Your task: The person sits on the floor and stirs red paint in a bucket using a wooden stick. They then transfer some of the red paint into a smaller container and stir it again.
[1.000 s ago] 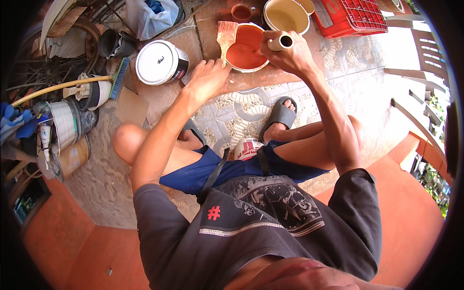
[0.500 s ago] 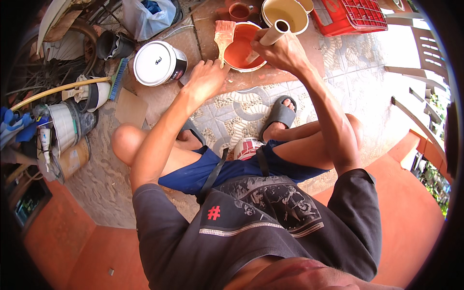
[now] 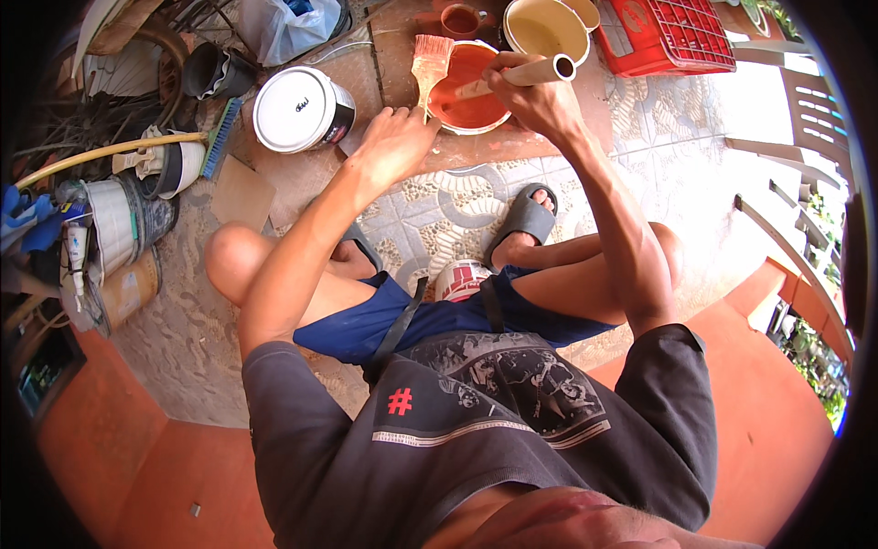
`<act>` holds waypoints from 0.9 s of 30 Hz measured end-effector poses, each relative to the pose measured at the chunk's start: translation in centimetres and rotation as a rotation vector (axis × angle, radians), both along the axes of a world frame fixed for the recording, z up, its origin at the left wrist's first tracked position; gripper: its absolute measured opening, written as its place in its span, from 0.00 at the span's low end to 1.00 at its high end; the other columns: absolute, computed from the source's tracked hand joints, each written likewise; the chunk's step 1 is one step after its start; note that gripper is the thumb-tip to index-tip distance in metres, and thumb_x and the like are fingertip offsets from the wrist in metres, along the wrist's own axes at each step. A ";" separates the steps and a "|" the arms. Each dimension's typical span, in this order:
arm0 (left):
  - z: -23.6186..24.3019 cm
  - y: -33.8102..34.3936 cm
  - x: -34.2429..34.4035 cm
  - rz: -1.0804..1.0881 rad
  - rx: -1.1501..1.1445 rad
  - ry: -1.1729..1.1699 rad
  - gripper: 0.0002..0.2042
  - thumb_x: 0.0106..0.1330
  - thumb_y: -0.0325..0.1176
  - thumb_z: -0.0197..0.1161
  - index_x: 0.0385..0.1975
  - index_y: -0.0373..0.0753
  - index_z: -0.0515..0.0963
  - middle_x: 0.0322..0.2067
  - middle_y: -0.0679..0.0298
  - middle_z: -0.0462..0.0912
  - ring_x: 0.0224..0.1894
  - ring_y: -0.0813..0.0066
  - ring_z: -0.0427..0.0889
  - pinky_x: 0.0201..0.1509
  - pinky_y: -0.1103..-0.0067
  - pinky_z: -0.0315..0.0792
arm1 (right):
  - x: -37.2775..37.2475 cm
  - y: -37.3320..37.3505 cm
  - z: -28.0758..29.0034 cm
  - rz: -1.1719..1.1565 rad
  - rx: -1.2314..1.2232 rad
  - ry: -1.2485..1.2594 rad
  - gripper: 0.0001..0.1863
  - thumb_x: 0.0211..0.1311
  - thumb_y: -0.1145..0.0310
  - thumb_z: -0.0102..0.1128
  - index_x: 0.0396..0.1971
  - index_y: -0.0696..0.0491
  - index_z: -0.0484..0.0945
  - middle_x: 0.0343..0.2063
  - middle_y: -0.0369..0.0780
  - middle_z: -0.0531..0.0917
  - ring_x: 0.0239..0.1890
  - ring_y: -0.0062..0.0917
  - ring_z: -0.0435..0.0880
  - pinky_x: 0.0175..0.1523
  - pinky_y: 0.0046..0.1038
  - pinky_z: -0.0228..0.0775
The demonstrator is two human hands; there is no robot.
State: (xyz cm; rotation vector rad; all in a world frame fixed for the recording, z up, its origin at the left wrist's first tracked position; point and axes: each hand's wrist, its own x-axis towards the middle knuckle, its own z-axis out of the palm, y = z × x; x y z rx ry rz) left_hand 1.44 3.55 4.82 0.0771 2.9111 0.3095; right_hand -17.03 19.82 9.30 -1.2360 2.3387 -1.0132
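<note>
"With the paint bucket (image 3: 476, 129) as the clock's centre, what surrounds it?"

"A cup (image 3: 460, 20) at twelve, a tub (image 3: 582, 48) near two, a crate (image 3: 640, 57) farther out between two and three."

"And in the bucket?"

"The lower end of a pipe (image 3: 540, 72), the right grip (image 3: 540, 105) around it."

"Leftward?"

"A brush (image 3: 432, 57) by the rim at ten, the left grip (image 3: 395, 142) on its handle at eight. A lidded pail (image 3: 297, 110) at nine, a pot (image 3: 236, 78) beyond it."

"Below?"

"A sandal (image 3: 526, 221) at five, on the floor (image 3: 457, 199)."
</note>
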 end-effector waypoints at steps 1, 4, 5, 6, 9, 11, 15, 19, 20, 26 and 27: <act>0.0 0.0 -0.1 -0.001 -0.020 0.001 0.20 0.62 0.37 0.68 0.52 0.37 0.76 0.41 0.51 0.81 0.47 0.52 0.82 0.50 0.60 0.73 | 0.0 0.0 -0.1 -0.037 -0.015 -0.029 0.11 0.60 0.59 0.61 0.31 0.51 0.86 0.23 0.47 0.85 0.27 0.43 0.86 0.36 0.40 0.78; 0.2 0.1 -0.4 0.006 -0.049 -0.010 0.21 0.61 0.37 0.68 0.53 0.37 0.75 0.42 0.50 0.81 0.48 0.52 0.82 0.51 0.60 0.73 | -0.3 0.2 0.2 0.019 0.141 0.190 0.12 0.63 0.61 0.60 0.31 0.53 0.85 0.16 0.42 0.82 0.21 0.34 0.85 0.31 0.36 0.77; 0.3 0.1 -0.4 0.012 -0.041 -0.021 0.21 0.61 0.37 0.68 0.54 0.37 0.75 0.43 0.50 0.81 0.48 0.52 0.82 0.51 0.60 0.74 | -0.5 0.3 0.3 0.052 0.194 0.243 0.12 0.65 0.61 0.60 0.32 0.54 0.84 0.13 0.39 0.81 0.19 0.28 0.85 0.30 0.34 0.77; 0.4 0.2 -0.5 0.015 -0.032 -0.029 0.22 0.61 0.36 0.68 0.54 0.38 0.75 0.43 0.50 0.81 0.48 0.52 0.82 0.52 0.60 0.74 | -0.7 0.6 0.4 0.106 0.225 0.240 0.12 0.65 0.61 0.60 0.33 0.55 0.85 0.16 0.40 0.82 0.19 0.27 0.85 0.29 0.33 0.76; -0.6 -0.2 -0.4 0.024 -0.030 -0.025 0.23 0.59 0.36 0.69 0.55 0.38 0.75 0.44 0.49 0.81 0.49 0.52 0.82 0.52 0.60 0.74 | 0.1 0.7 0.8 0.107 0.100 0.058 0.12 0.65 0.62 0.61 0.35 0.55 0.85 0.18 0.40 0.82 0.20 0.25 0.84 0.30 0.31 0.75; -1.0 -0.1 -0.4 0.021 -0.039 0.014 0.23 0.58 0.36 0.70 0.53 0.38 0.75 0.44 0.49 0.81 0.49 0.52 0.82 0.52 0.60 0.73 | 0.0 0.8 0.6 0.043 0.048 -0.091 0.12 0.65 0.62 0.61 0.36 0.56 0.85 0.20 0.40 0.82 0.23 0.24 0.83 0.30 0.30 0.74; 0.2 -0.1 -0.7 0.017 -0.006 0.024 0.22 0.56 0.36 0.71 0.49 0.36 0.77 0.45 0.49 0.81 0.49 0.52 0.82 0.52 0.61 0.73 | -0.3 0.8 -0.3 0.005 0.017 0.038 0.13 0.65 0.61 0.63 0.35 0.57 0.85 0.21 0.41 0.83 0.25 0.25 0.83 0.32 0.31 0.74; 0.4 0.0 -0.4 0.038 0.015 0.050 0.22 0.55 0.35 0.72 0.48 0.35 0.78 0.44 0.50 0.82 0.49 0.52 0.82 0.53 0.63 0.73 | 0.4 1.4 1.3 0.070 0.135 0.088 0.12 0.64 0.63 0.63 0.34 0.57 0.85 0.21 0.43 0.83 0.26 0.28 0.85 0.34 0.33 0.75; 0.3 0.0 -0.3 0.051 0.017 0.040 0.22 0.54 0.35 0.73 0.49 0.35 0.78 0.44 0.50 0.82 0.49 0.53 0.82 0.53 0.63 0.73 | 0.7 1.6 1.3 0.056 0.122 0.015 0.11 0.64 0.63 0.63 0.34 0.56 0.85 0.19 0.43 0.82 0.25 0.30 0.85 0.33 0.33 0.75; 0.0 0.3 0.3 0.018 -0.043 0.117 0.11 0.65 0.30 0.58 0.43 0.38 0.82 0.43 0.53 0.86 0.47 0.58 0.86 0.48 0.66 0.74 | -0.3 1.9 0.0 0.034 -0.005 0.042 0.12 0.65 0.61 0.63 0.33 0.56 0.86 0.18 0.41 0.83 0.23 0.28 0.84 0.33 0.31 0.75; 0.0 0.4 0.4 0.021 -0.042 0.118 0.11 0.65 0.30 0.58 0.43 0.38 0.82 0.44 0.53 0.86 0.47 0.58 0.86 0.48 0.66 0.74 | 0.1 1.8 0.5 0.032 0.064 0.061 0.12 0.65 0.61 0.63 0.32 0.56 0.86 0.19 0.42 0.83 0.24 0.29 0.85 0.33 0.31 0.75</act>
